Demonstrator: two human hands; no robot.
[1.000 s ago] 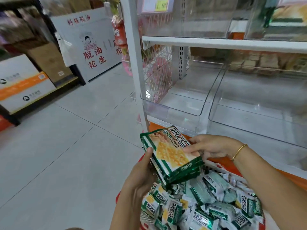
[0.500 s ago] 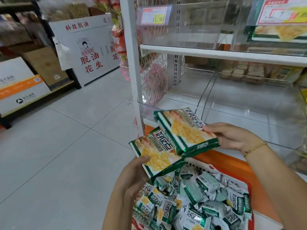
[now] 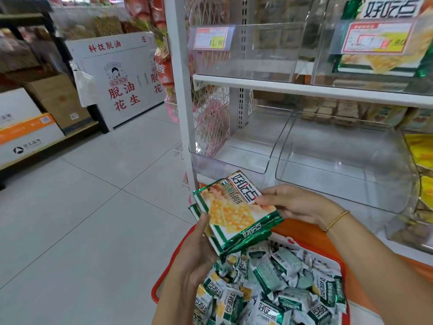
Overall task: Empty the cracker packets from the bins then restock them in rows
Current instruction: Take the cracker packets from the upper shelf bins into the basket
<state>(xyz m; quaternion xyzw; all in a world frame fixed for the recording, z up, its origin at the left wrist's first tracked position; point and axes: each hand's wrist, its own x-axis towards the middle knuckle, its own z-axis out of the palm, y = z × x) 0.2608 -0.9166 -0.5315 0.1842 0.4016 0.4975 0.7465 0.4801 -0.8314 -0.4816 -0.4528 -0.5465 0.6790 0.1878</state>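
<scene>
**Clerk:** First entry, the held stock?

**Checker:** Large cracker packets (image 3: pixel 236 214), stacked. Two were counted for certain: the top one, and the edge of a second showing under its left side. Any more between them could not be told. Each had green foil borders, a white panel, pictured yellow square crackers and black lettering at the far end. The stack sat above the basket, in front of the lower shelf.

**Clerk:** Hands?

**Checker:** Two. The left hand (image 3: pixel 196 252) gripped the stack's near-left side from below, thumb on the top face. The right hand (image 3: pixel 295 205) pinched the far-right edge, fingertips at the lettering. One gold bracelet (image 3: pixel 337 220) was on that wrist.

**Clerk:** Below?

**Checker:** One red basket (image 3: pixel 155 292), heaped with small packets (image 3: pixel 276 277) in the same green and white. They were too tumbled to count.

**Clerk:** Bins?

**Checker:** Four clear bins with their fronts in view. On the lower shelf were the left bin (image 3: pixel 234 148) and the right bin (image 3: pixel 339 172), with the shelf board visible through both. On the upper shelf, one bin (image 3: pixel 253 55) carried a price label (image 3: pixel 212 39) reading 11.90. Its neighbour (image 3: pixel 375 64) showed a large green packet behind a label of its own. At the far right edge were yellow packets (image 3: pixel 421 160), cut off by the frame.
</scene>
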